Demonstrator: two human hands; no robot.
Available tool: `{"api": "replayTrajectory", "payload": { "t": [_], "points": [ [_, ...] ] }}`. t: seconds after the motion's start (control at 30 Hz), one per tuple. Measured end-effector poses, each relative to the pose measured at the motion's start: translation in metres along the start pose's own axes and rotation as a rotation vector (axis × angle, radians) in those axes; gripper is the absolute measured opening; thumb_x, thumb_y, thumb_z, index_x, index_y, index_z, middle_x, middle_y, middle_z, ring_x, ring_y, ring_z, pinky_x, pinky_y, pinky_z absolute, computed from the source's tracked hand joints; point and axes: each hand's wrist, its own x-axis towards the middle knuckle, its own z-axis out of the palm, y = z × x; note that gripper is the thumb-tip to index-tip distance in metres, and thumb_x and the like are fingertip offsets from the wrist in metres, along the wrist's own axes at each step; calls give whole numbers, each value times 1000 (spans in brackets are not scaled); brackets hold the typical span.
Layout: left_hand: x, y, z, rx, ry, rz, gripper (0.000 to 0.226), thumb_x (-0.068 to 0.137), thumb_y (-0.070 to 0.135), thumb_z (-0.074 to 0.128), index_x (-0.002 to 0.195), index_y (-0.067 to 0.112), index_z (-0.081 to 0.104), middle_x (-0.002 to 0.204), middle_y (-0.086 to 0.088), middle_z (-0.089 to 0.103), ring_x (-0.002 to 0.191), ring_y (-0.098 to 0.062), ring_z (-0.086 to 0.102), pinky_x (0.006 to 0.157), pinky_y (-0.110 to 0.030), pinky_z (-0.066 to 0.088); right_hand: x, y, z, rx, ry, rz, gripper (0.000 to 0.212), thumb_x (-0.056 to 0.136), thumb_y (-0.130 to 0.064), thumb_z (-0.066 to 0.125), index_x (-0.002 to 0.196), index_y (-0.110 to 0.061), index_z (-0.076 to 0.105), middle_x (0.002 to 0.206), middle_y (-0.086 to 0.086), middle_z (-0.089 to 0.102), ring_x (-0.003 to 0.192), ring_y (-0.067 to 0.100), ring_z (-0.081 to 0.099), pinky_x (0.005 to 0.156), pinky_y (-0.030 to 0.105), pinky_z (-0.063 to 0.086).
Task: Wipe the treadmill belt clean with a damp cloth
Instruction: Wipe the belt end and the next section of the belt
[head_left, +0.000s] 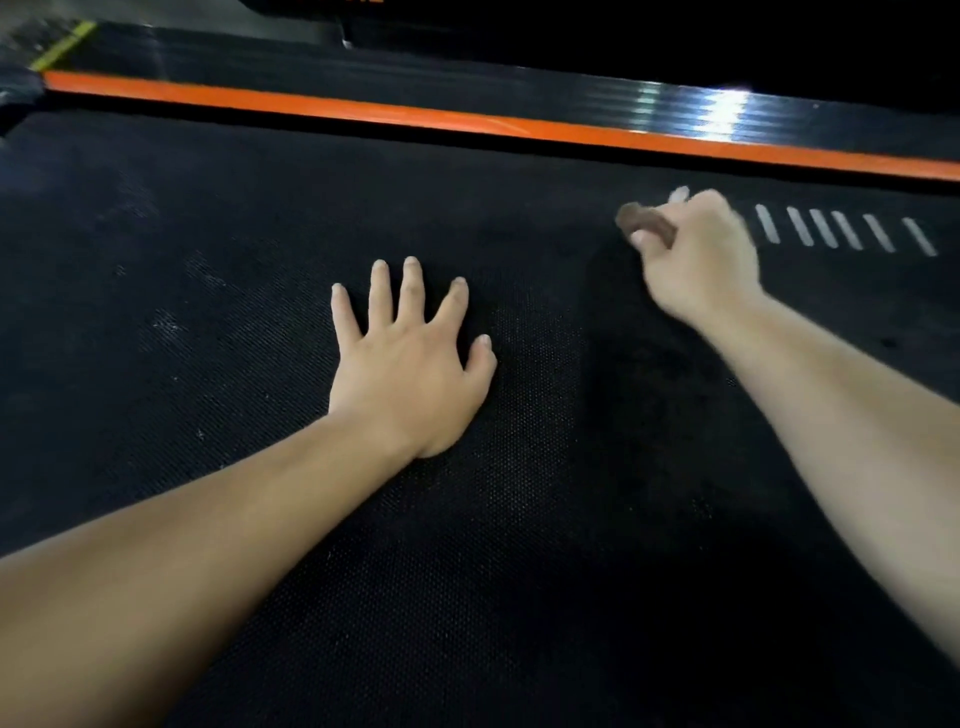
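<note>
**Cloth in R hand, L hand flat on belt**

L hand (410, 364) lies palm-down on the black textured treadmill belt (208, 374), fingers straight & spread, holding nothing. R hand (701, 254) is farther off & to the right, blurred — fingers curled round a small brown cloth (647, 222), a wad of it sticking out left past the thumb. Can't tell if the cloth touches the belt. Just right of that hand is a row of slanted white marks (831, 231) on the belt. Far edge — orange strip (363, 110) w/ a glossy black side rail (467, 78) beyond it.
</note>
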Motion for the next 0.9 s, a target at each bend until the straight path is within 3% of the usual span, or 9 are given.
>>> {"api": "replayTrajectory", "payload": {
  "t": [0.1, 0.2, 0.33, 0.37, 0.57, 0.67, 0.77, 0.83, 0.9],
  "points": [
    [1, 0, -1, -4, -1, -4, 69, 101, 61, 17, 164, 31, 12, 173, -13, 0, 158, -36, -10, 124, -64, -4, -64, -35, 2, 119, -92, -257, 30, 95, -31, 65, 123, -22, 69, 104, 4, 53, 100, 31, 55, 87, 40, 48],
    [0, 0, 0, -1, 9, -7, 69, 102, 61, 19, 164, 31, 14, 172, -13, 1, 158, -36, -9, 124, -64, -4, -91, -27, -14, 146, -192, -410, 27, 95, -32, 66, 120, -24, 71, 95, -1, 52, 94, 25, 56, 84, 39, 48],
    [-1, -1, 1, -7, 7, -7, 68, 102, 60, 19, 164, 31, 15, 172, -14, 2, 158, -37, -7, 124, -64, -4, -60, -1, -20, 55, -20, -48, 23, 96, -36, 62, 107, -20, 72, 100, 6, 57, 93, 32, 59, 81, 38, 49],
    [0, -1, 1, -11, 7, -9, 68, 102, 60, 19, 163, 31, 15, 172, -14, 2, 158, -37, -7, 124, -64, -4, -67, -9, -17, 53, 0, -37, 22, 95, -36, 61, 109, -22, 73, 104, 7, 58, 97, 34, 60, 83, 38, 49],
    [-5, -2, -4, -122, 29, 10, 58, 103, 52, 35, 158, 34, 33, 172, -11, 14, 159, -33, 0, 124, -64, -4, -175, -55, -29, 207, -229, -483, 28, 95, -40, 57, 119, -33, 70, 94, -4, 49, 91, 24, 52, 82, 38, 46],
    [-23, 0, -11, -201, 2, 59, 52, 104, 45, 43, 154, 31, 42, 171, -8, 20, 159, -28, 4, 126, -61, -2, -138, -24, -30, 116, -102, -295, 27, 95, -39, 59, 118, -31, 71, 98, 1, 52, 98, 31, 57, 87, 42, 49],
    [-55, 8, -8, -193, -33, 98, 55, 105, 45, 39, 158, 33, 35, 172, -6, 13, 160, -25, -1, 126, -57, -6, -140, -19, -27, 76, -36, -109, 28, 95, -36, 61, 120, -27, 70, 103, 4, 53, 103, 34, 56, 87, 43, 48],
    [-70, 12, -2, -154, -39, 120, 58, 105, 46, 34, 161, 35, 27, 174, -5, 6, 160, -24, -6, 126, -55, -8, -186, -39, -32, 142, -70, -294, 28, 95, -36, 59, 119, -25, 70, 99, 5, 54, 95, 32, 55, 82, 44, 49],
    [-75, 12, 3, -116, -13, 122, 59, 105, 47, 29, 163, 35, 22, 174, -5, 3, 160, -25, -7, 126, -55, -8, -227, -50, -48, 248, -239, -498, 28, 97, -40, 55, 119, -30, 68, 94, -1, 50, 88, 25, 52, 79, 39, 47]
  ]
}}
